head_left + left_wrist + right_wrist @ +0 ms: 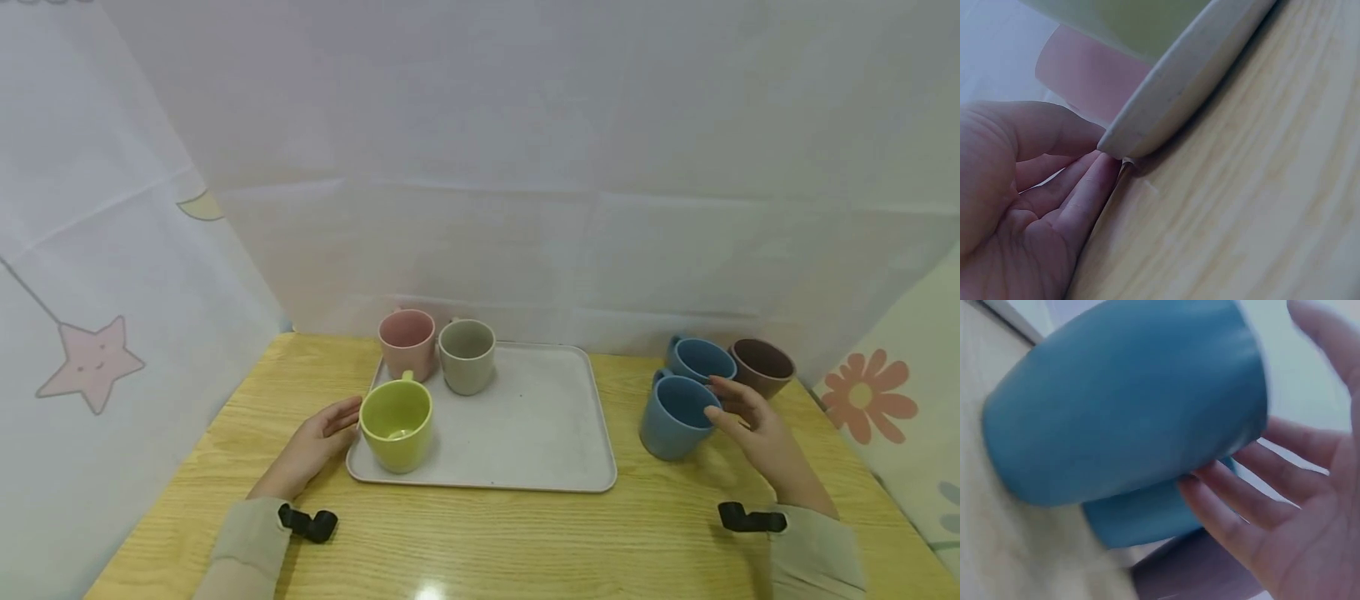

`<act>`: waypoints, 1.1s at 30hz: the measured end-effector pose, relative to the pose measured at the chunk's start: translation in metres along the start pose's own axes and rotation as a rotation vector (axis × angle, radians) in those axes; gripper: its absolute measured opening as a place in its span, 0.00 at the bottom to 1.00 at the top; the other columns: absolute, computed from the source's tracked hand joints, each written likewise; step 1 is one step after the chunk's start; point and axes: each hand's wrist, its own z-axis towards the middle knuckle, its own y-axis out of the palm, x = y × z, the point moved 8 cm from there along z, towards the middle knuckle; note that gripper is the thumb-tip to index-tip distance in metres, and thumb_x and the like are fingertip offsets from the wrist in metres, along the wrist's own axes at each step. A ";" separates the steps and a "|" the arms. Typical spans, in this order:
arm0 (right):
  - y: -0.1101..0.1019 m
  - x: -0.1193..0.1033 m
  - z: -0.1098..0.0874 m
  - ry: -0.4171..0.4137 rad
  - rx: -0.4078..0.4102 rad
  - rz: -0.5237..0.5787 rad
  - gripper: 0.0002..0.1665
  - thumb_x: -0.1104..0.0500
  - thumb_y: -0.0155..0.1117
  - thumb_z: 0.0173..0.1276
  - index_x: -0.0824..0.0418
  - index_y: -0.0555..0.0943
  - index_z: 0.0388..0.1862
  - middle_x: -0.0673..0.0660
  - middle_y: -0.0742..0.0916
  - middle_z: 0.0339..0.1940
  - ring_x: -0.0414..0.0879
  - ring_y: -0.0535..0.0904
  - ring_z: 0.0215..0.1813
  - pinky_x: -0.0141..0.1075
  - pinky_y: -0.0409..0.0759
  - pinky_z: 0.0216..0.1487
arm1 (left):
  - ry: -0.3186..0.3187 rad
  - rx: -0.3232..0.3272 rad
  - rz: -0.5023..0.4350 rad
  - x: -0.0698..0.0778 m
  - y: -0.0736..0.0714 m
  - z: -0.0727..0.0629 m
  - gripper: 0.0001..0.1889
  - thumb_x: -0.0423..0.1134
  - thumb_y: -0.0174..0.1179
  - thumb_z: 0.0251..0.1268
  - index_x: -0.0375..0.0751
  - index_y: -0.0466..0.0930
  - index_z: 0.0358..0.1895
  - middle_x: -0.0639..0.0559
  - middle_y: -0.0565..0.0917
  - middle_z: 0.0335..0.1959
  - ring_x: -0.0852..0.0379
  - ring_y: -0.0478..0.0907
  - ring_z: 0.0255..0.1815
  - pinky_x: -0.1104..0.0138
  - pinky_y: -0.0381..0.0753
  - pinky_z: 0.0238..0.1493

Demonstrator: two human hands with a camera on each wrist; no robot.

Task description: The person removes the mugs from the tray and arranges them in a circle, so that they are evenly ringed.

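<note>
At the left edge of the pale tray [532, 433], my left hand [318, 442] pinches the rim, thumb on one side and fingers at the other in the left wrist view [1041, 187]. A yellow-green mug [397, 446] stands on the tray beside that hand, its handle pointing away. To the right of the tray, my right hand [768, 437] is at the nearer blue mug [667, 429]. Its fairly straight fingers touch the mug's side in the right wrist view, while the thumb is spread apart. Another blue mug [701, 360] and a brown mug [768, 362] stand just behind.
A pink mug [408, 346] and a grey mug [467, 358] stand at the tray's back left. The wooden table [480, 546] meets a hanging white cloth [465, 250] at the back, with patterned cloth on both sides.
</note>
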 end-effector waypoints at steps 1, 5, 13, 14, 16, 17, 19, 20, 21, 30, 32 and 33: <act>-0.004 -0.005 0.000 -0.013 0.040 -0.023 0.29 0.61 0.58 0.79 0.65 0.68 0.75 0.34 0.77 0.63 0.22 0.72 0.57 0.15 0.69 0.51 | 0.001 -0.001 -0.001 0.000 0.000 0.000 0.33 0.38 0.55 0.79 0.35 0.54 0.80 0.33 0.65 0.75 0.40 0.61 0.77 0.81 0.69 0.59; -0.013 -0.024 0.000 -0.021 0.181 -0.064 0.24 0.58 0.60 0.78 0.62 0.75 0.70 0.35 0.82 0.55 0.22 0.76 0.53 0.14 0.70 0.51 | 0.002 0.000 -0.009 0.001 0.000 0.000 0.33 0.37 0.55 0.79 0.35 0.54 0.80 0.33 0.65 0.75 0.39 0.60 0.77 0.81 0.70 0.58; -0.008 -0.064 0.002 -0.116 0.320 -0.026 0.21 0.66 0.65 0.73 0.67 0.79 0.63 0.44 0.85 0.52 0.28 0.79 0.51 0.16 0.73 0.51 | -0.003 -0.001 -0.004 0.003 -0.001 0.000 0.33 0.37 0.55 0.79 0.36 0.54 0.80 0.33 0.65 0.75 0.40 0.60 0.77 0.82 0.69 0.58; -0.005 -0.068 0.002 -0.120 0.322 -0.002 0.20 0.67 0.65 0.72 0.68 0.79 0.62 0.43 0.85 0.52 0.29 0.79 0.51 0.16 0.74 0.51 | -0.003 -0.001 -0.004 0.003 -0.001 0.000 0.33 0.37 0.55 0.79 0.36 0.54 0.80 0.33 0.65 0.75 0.40 0.60 0.77 0.82 0.69 0.58; 0.005 -0.074 0.004 -0.123 0.315 0.035 0.20 0.68 0.65 0.72 0.69 0.79 0.62 0.41 0.85 0.52 0.30 0.79 0.52 0.17 0.74 0.52 | -0.001 0.000 -0.003 0.003 -0.001 0.000 0.33 0.37 0.55 0.79 0.35 0.54 0.80 0.33 0.65 0.75 0.40 0.60 0.77 0.82 0.69 0.58; 0.010 -0.077 0.005 -0.122 0.308 0.046 0.20 0.68 0.64 0.73 0.69 0.79 0.62 0.41 0.84 0.52 0.30 0.78 0.52 0.17 0.74 0.52 | 0.000 0.000 -0.003 0.003 -0.001 0.000 0.33 0.37 0.55 0.79 0.35 0.54 0.80 0.33 0.65 0.75 0.40 0.60 0.77 0.82 0.69 0.58; 0.022 -0.084 0.007 -0.120 0.295 0.063 0.19 0.67 0.64 0.73 0.70 0.79 0.61 0.39 0.84 0.52 0.30 0.78 0.53 0.17 0.74 0.52 | 0.002 0.002 -0.007 0.002 -0.001 0.000 0.33 0.37 0.55 0.79 0.35 0.54 0.80 0.33 0.65 0.75 0.39 0.60 0.77 0.82 0.69 0.58; 0.029 -0.086 0.008 -0.122 0.289 0.076 0.19 0.68 0.64 0.73 0.70 0.79 0.61 0.38 0.84 0.51 0.30 0.78 0.52 0.17 0.74 0.51 | 0.002 0.001 -0.007 0.001 -0.001 0.000 0.33 0.37 0.55 0.79 0.35 0.54 0.80 0.33 0.65 0.75 0.39 0.60 0.77 0.82 0.69 0.58; 0.035 -0.089 0.009 -0.128 0.281 0.088 0.18 0.69 0.64 0.73 0.71 0.79 0.60 0.37 0.84 0.51 0.30 0.78 0.52 0.18 0.75 0.51 | 0.003 0.000 -0.008 0.001 -0.001 0.000 0.33 0.37 0.56 0.79 0.35 0.54 0.80 0.33 0.65 0.75 0.39 0.60 0.76 0.82 0.69 0.58; 0.115 -0.115 0.015 -0.132 0.107 0.238 0.16 0.71 0.65 0.70 0.73 0.80 0.56 0.60 0.85 0.50 0.39 0.82 0.50 0.24 0.81 0.49 | 0.012 0.001 -0.019 -0.002 0.000 0.001 0.33 0.38 0.56 0.78 0.35 0.55 0.80 0.33 0.66 0.75 0.39 0.60 0.76 0.81 0.70 0.58; 0.136 -0.120 0.017 -0.135 0.052 0.242 0.16 0.70 0.67 0.70 0.70 0.81 0.56 0.62 0.85 0.51 0.44 0.82 0.50 0.27 0.82 0.50 | 0.010 0.003 -0.020 -0.002 -0.001 0.001 0.33 0.38 0.56 0.78 0.35 0.55 0.80 0.33 0.66 0.75 0.39 0.60 0.76 0.81 0.70 0.58; 0.146 -0.123 0.018 -0.139 0.024 0.249 0.16 0.69 0.67 0.70 0.69 0.81 0.56 0.62 0.85 0.52 0.48 0.83 0.51 0.29 0.82 0.51 | 0.009 0.004 -0.019 -0.002 -0.001 0.001 0.33 0.37 0.56 0.78 0.35 0.55 0.80 0.33 0.66 0.75 0.39 0.60 0.77 0.81 0.70 0.58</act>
